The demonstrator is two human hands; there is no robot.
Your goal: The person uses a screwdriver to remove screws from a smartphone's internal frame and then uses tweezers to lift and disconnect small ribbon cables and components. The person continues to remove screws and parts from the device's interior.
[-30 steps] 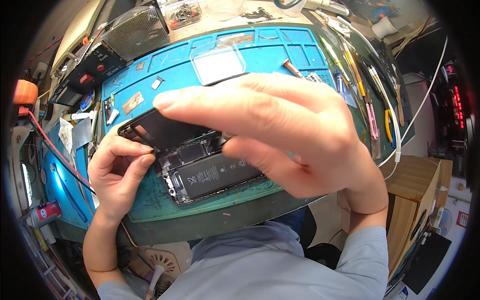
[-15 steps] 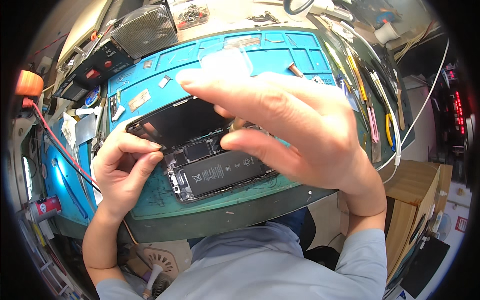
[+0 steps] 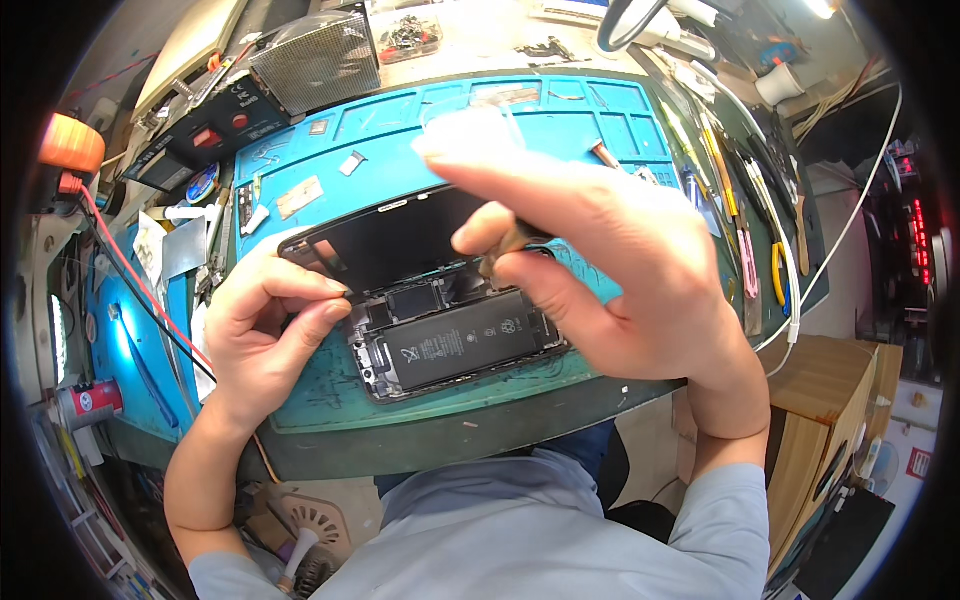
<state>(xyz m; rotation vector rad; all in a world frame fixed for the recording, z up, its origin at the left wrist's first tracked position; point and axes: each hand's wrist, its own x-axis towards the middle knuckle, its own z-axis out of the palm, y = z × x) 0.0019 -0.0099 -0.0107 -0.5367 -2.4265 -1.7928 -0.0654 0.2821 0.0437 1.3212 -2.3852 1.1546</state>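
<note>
An opened smartphone body (image 3: 455, 345) lies on the mat with its black battery and circuit board exposed. Behind the body, the dark phone screen (image 3: 395, 245) stands tilted up, meeting it along the far side. My left hand (image 3: 265, 325) pinches the screen's left edge between thumb and forefinger, close to the body's corner. Over the right part of the phone is my right hand (image 3: 620, 260), its thumb and bent fingers closed around a small tan-and-dark tool (image 3: 517, 238), forefinger stretched out. The tool's kind and its tip are hidden by the fingers.
A blue compartment mat (image 3: 350, 120) holds small parts behind the phone. Tweezers, pliers (image 3: 778, 275) and other hand tools lie along the right. A black box device (image 3: 200, 130) and red and black cables are at the left. A white cable (image 3: 795, 230) hangs at the right.
My view has shifted slightly, so the bench appears farther right and lower. My right fingers have closed more around the tan-and-dark tool. My left hand keeps its pinch on the screen.
</note>
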